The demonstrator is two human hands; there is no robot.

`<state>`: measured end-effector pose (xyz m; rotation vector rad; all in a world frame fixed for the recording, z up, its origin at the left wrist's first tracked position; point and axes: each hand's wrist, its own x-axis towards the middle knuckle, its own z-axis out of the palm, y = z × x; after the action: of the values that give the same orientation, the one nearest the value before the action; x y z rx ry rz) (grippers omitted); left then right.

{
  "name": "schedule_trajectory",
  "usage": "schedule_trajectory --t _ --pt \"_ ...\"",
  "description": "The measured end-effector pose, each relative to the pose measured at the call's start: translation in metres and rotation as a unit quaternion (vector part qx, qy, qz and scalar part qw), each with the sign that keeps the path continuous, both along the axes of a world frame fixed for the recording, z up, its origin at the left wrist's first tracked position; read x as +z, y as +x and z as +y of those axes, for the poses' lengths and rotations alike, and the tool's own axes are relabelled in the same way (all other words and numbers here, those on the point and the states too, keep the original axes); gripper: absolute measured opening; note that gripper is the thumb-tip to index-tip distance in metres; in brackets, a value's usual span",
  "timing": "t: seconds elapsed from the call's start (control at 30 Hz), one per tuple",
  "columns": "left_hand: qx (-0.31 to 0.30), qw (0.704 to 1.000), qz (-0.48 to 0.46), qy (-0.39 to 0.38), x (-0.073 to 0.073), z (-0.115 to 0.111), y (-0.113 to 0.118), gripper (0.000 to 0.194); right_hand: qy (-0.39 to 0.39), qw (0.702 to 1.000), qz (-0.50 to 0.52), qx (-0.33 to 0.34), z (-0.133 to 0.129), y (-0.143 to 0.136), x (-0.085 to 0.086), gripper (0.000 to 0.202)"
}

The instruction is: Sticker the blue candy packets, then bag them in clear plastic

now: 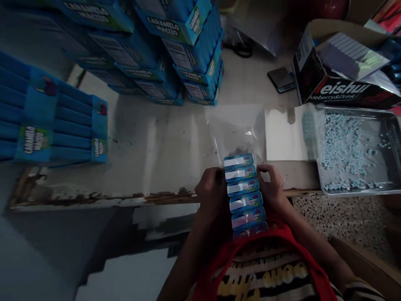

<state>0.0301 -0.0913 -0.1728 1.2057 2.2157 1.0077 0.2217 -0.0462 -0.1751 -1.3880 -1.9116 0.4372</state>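
Note:
A column of several small blue candy packs (pixel 244 202) runs from my body over the table's front edge. Clear plastic covers the packs, and a transparent plastic bag (pixel 236 125) spreads beyond them across the tabletop. On the left side of the column, my left hand (pixel 210 184) is closed against the bag's edge, its fingertips partly hidden. Opposite it, my right hand (pixel 272 182) pinches the bag's other edge between thumb and forefinger, beside the upper packs.
Stacked blue "Caramelo Macizo" boxes (pixel 200 54) stand at the back left, with another bundle (pixel 62 117) at far left. On the right are a metal tray (pixel 376 171) of small pale-blue pieces, a white board (pixel 282 138), a black carton (pixel 341 90), a small scale (pixel 281 78) and scissors (pixel 242 50).

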Motion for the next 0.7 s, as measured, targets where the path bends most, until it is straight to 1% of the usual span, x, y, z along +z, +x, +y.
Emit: schedule_trajectory --t 0.07,0.17,0.2,0.27,0.33,0.37,0.43,0.53,0.63,0.67,0.7 --pt "-0.038 0.999 0.016 0.018 0.0 -0.003 -0.001 0.015 -0.007 0.999 0.021 0.029 0.0 0.0 -0.001 0.014" --pt "-0.109 0.993 0.008 0.05 -0.002 -0.008 -0.006 0.016 0.021 0.995 0.024 0.092 0.001 0.005 0.004 0.021" --pt "-0.125 0.99 0.004 0.061 -0.003 -0.01 -0.008 0.016 0.03 0.992 0.017 0.118 0.001 0.008 0.006 0.023" --pt "-0.13 0.989 0.003 0.074 -0.005 -0.016 -0.01 0.015 0.039 0.985 -0.016 0.168 -0.001 0.015 0.011 0.023" --pt "-0.12 0.99 0.008 0.072 -0.006 -0.026 -0.009 0.014 0.031 0.977 -0.058 0.202 -0.008 0.024 0.016 0.02" --pt "-0.124 0.99 0.011 0.065 -0.006 -0.033 -0.007 0.014 0.027 0.975 -0.072 0.21 -0.014 0.03 0.018 0.019" --pt "-0.154 0.986 0.017 0.055 -0.004 -0.052 -0.004 0.014 0.023 0.972 -0.077 0.221 -0.03 0.042 0.024 0.02" --pt "-0.215 0.976 0.007 0.03 0.0 -0.091 -0.002 0.013 0.027 0.968 -0.042 0.245 -0.062 0.065 0.032 0.02" --pt "-0.274 0.961 -0.043 -0.008 -0.002 -0.131 -0.004 0.018 0.025 0.957 -0.009 0.289 -0.092 0.087 0.038 0.013" --pt "-0.283 0.957 -0.066 -0.017 -0.004 -0.141 -0.003 0.02 0.026 0.955 0.0 0.297 -0.099 0.093 0.038 0.011" --pt "-0.279 0.956 -0.09 -0.024 -0.006 -0.148 -0.002 0.022 0.02 0.955 0.006 0.297 -0.105 0.097 0.039 0.01"
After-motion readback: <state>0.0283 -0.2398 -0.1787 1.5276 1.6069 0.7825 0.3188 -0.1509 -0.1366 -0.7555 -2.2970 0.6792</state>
